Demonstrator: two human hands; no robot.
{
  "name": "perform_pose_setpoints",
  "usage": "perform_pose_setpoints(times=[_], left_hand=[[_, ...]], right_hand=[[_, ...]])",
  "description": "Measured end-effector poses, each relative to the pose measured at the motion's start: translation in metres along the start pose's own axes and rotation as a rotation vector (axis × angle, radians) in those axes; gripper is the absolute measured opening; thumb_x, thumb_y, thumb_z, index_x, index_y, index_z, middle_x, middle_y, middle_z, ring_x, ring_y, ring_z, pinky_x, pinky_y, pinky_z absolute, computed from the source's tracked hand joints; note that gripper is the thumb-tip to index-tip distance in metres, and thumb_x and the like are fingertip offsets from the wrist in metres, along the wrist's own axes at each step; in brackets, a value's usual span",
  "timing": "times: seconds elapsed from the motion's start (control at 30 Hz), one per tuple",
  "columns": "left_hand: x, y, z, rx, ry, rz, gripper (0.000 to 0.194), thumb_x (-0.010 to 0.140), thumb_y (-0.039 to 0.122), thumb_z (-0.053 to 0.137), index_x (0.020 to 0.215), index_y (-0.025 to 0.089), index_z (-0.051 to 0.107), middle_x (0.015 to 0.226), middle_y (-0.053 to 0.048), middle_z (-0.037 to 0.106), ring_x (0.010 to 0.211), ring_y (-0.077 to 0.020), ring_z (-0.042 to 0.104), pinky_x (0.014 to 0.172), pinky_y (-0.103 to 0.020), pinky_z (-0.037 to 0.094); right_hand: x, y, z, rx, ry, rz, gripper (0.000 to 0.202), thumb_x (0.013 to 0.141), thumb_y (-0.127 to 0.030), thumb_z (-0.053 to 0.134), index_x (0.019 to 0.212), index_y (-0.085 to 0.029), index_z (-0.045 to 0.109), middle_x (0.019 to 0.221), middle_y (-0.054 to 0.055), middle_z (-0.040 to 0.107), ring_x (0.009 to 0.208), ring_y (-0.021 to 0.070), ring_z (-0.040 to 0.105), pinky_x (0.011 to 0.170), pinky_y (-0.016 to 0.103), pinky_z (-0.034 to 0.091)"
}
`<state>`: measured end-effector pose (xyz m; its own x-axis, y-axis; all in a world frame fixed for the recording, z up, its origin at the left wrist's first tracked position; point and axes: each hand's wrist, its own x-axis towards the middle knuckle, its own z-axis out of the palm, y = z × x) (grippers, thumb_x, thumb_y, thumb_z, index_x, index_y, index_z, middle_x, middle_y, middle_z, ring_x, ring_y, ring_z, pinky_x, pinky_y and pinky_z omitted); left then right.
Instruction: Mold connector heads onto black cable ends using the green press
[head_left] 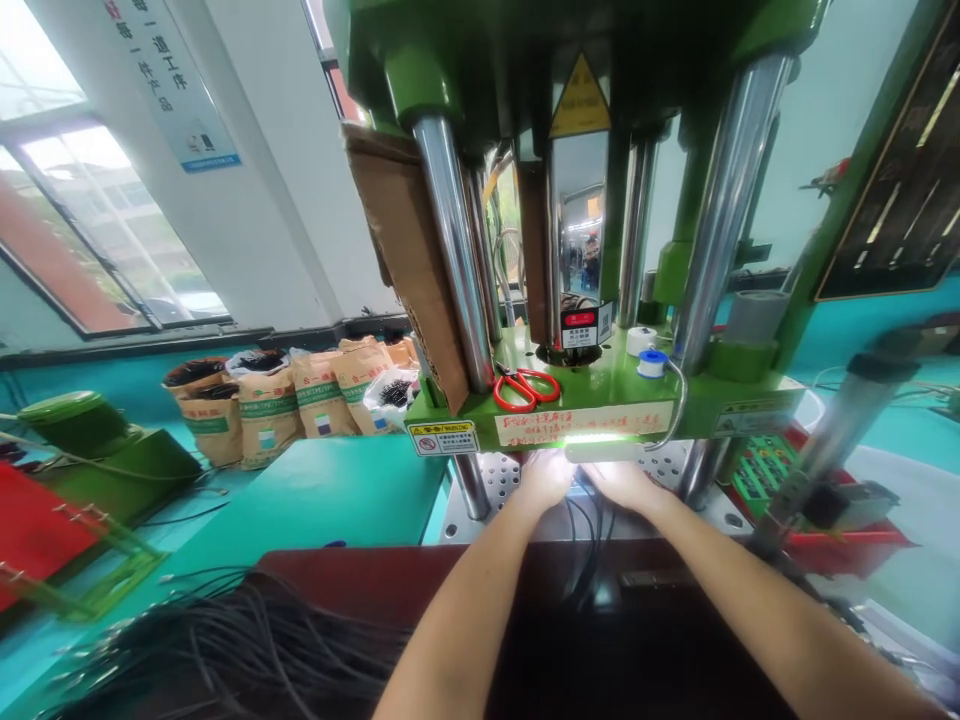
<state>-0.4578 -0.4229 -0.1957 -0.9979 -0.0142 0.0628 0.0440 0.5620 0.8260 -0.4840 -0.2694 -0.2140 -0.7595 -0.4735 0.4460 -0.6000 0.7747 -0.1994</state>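
Both my arms reach forward under the upper plate of a green press (480,425). My left hand (547,475) is over the perforated metal bed (499,480), washed out by a bright lamp (607,448). To its right is my right hand (619,480), close beside the upper ends of several black cables (596,530). These cables hang from between the hands toward me over the dark red table edge (375,590). Glare and the plate hide the fingertips, so I cannot see whether either hand grips a cable.
Red-handled scissors (525,390) and a blue-and-white tape spool (651,364) lie on the press plate. A heap of black cables (262,640) is at lower left. Steel columns (454,250) flank the work area. Filled paper sacks (262,405) stand behind a green tabletop (345,490).
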Motion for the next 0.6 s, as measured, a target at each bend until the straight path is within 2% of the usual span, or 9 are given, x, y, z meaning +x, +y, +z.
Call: perform_pose_setpoints(times=[0.1, 0.2, 0.37, 0.6], left_hand=[[-0.005, -0.012, -0.006, 0.145, -0.056, 0.175, 0.027, 0.074, 0.034, 0.054, 0.096, 0.020, 0.059, 0.117, -0.008, 0.054, 0.116, -0.0252, 0.039, 0.102, -0.036, 0.021], [-0.002, -0.022, -0.004, 0.392, -0.081, 0.315, 0.038, 0.081, 0.042, 0.040, 0.107, 0.019, 0.053, 0.121, -0.010, 0.050, 0.115, -0.0256, 0.040, 0.099, -0.039, 0.025], [0.010, -0.033, 0.001, 0.552, -0.127, 0.314, 0.047, 0.084, 0.050, 0.026, 0.115, 0.022, 0.048, 0.118, -0.008, 0.053, 0.107, -0.0237, 0.047, 0.094, -0.039, 0.032], [0.012, -0.031, -0.001, 0.566, -0.114, 0.330, 0.047, 0.084, 0.047, 0.029, 0.118, 0.019, 0.046, 0.120, -0.009, 0.051, 0.112, -0.0233, 0.042, 0.096, -0.038, 0.029]], right_hand=[[-0.004, 0.007, -0.003, -0.017, -0.056, -0.043, 0.027, 0.085, -0.033, 0.041, 0.087, -0.020, 0.065, 0.090, 0.006, 0.066, 0.086, 0.0216, 0.058, 0.080, 0.031, 0.042], [-0.004, 0.012, 0.000, -0.034, -0.099, -0.058, 0.031, 0.086, -0.035, 0.039, 0.090, -0.021, 0.066, 0.091, 0.006, 0.066, 0.090, 0.0223, 0.057, 0.081, 0.031, 0.041], [0.001, 0.013, 0.006, -0.063, -0.144, -0.066, 0.035, 0.089, -0.034, 0.033, 0.095, -0.022, 0.065, 0.094, 0.006, 0.066, 0.092, 0.0235, 0.057, 0.081, 0.032, 0.041], [0.005, 0.012, 0.002, -0.100, -0.168, -0.051, 0.034, 0.089, -0.029, 0.031, 0.095, -0.023, 0.065, 0.093, 0.004, 0.066, 0.089, 0.0225, 0.058, 0.080, 0.032, 0.041]])
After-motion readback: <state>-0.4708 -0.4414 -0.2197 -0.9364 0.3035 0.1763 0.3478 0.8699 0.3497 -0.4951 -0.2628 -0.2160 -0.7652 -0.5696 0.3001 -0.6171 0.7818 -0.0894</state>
